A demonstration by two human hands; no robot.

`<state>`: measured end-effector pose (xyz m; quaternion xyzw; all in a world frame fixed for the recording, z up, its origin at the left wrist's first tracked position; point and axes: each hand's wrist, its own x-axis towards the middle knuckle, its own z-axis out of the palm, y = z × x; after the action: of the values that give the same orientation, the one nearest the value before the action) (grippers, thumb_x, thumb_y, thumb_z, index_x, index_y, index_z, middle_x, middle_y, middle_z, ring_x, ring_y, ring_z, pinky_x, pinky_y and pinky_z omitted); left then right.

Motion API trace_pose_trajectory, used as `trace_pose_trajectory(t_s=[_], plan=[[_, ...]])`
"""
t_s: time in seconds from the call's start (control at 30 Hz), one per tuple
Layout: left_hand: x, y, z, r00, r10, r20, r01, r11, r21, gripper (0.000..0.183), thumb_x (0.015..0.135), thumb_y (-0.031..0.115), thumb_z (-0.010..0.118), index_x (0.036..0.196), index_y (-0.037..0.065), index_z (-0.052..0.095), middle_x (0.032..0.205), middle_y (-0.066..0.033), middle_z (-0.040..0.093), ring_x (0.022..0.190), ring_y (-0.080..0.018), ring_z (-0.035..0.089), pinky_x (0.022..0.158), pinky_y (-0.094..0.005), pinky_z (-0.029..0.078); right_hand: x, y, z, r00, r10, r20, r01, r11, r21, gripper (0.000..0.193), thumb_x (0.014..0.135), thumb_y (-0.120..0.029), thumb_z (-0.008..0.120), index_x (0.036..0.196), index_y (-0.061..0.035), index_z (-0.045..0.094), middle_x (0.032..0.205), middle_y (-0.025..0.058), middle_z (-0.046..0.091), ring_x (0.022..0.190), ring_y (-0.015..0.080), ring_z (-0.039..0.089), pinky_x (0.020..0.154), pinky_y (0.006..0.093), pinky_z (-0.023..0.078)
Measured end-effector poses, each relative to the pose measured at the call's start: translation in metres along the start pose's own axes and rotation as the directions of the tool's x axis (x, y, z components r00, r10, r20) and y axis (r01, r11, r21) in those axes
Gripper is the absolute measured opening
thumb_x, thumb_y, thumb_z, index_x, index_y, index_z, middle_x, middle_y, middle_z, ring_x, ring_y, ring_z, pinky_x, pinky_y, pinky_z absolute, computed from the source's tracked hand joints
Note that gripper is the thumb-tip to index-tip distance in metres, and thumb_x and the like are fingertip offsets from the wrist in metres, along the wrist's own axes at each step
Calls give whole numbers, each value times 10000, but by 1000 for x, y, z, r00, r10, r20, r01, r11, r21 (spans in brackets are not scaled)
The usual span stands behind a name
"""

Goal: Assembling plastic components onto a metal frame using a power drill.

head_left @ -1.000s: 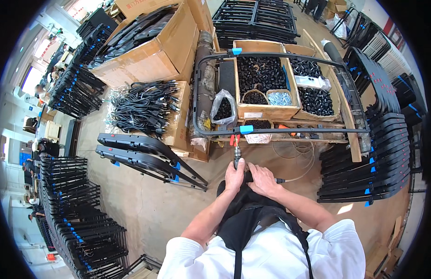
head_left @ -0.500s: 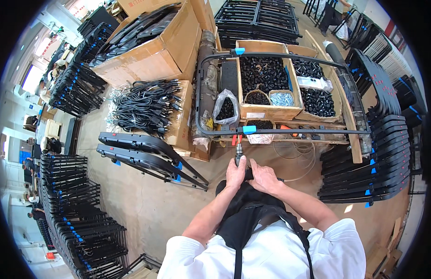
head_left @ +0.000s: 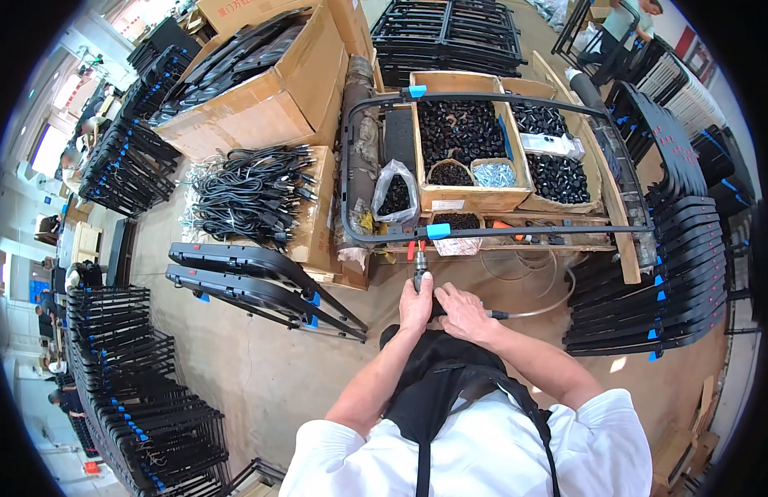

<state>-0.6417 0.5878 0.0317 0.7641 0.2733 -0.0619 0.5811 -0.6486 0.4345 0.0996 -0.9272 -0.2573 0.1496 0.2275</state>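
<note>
A black tubular frame [head_left: 550, 232] with rounded corners and blue tape pieces lies across the parts boxes. Below its near bar, beside a blue tape piece [head_left: 438, 231], points the silver nose of an air screwdriver [head_left: 420, 263]. My left hand [head_left: 415, 306] is wrapped round the tool's front body, thumb along the top. Behind it, my right hand [head_left: 467, 313] closes over the dark rear part, mostly hidden beneath the fingers. A pale air hose [head_left: 537, 312] leaves the tool to the right. Whether the bit touches the bar I cannot tell.
Wooden boxes hold black plastic parts [head_left: 463, 128] and silver screws [head_left: 493, 174]. A clear bag [head_left: 396, 192] of small black pieces sits left of them. Bundled cables [head_left: 251, 195] top a carton. Black frames [head_left: 649, 290] are stacked right; two black panels [head_left: 243, 277] stand left.
The view has shifted slightly, so the bench appears a little further left. My right hand has turned somewhat on the tool, and the hose end now shows beside it. Both hands keep their hold.
</note>
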Motion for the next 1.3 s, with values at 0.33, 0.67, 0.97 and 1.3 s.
trace_pose_trajectory(t_s=[0.33, 0.67, 0.97, 1.3], plan=[[-13, 4, -4, 999, 16, 44, -16, 1000, -2, 566, 1017, 554, 641, 1020, -12, 644, 949, -190, 733, 922, -339, 707, 878, -469, 536, -10, -6, 3, 996, 91, -1, -91, 991, 97, 771, 798, -204, 830, 1444, 12, 469, 1242, 268, 634, 1078, 481, 670, 933, 552, 549], [-3, 4, -1, 998, 58, 0, -58, 994, 88, 498, 1018, 502, 675, 995, 6, 638, 855, -119, 679, 799, -235, 638, 771, -432, 523, 2, 3, 4, 987, 132, 88, -143, 981, 133, 991, 796, -226, 820, 1555, 145, 302, 1336, 368, 624, 1217, 478, 649, 1046, 508, 531], [0, 13, -2, 999, 50, -22, -47, 992, 120, 507, 1014, 497, 670, 1055, -7, 653, 926, -176, 718, 885, -311, 695, 840, -468, 532, 8, 9, 3, 988, 115, 103, -130, 980, 154, 994, 801, -223, 810, 1565, 133, 284, 1425, 371, 566, 1313, 462, 597, 1088, 497, 512], [5, 8, 0, 998, 53, -18, -50, 988, 144, 515, 1012, 498, 673, 1089, -11, 663, 945, -198, 727, 894, -340, 702, 851, -479, 534, 13, 12, 15, 995, 40, 87, -49, 994, 98, 719, 782, -112, 736, 1430, 47, 468, 1388, 281, 583, 1187, 477, 627, 1008, 541, 529]])
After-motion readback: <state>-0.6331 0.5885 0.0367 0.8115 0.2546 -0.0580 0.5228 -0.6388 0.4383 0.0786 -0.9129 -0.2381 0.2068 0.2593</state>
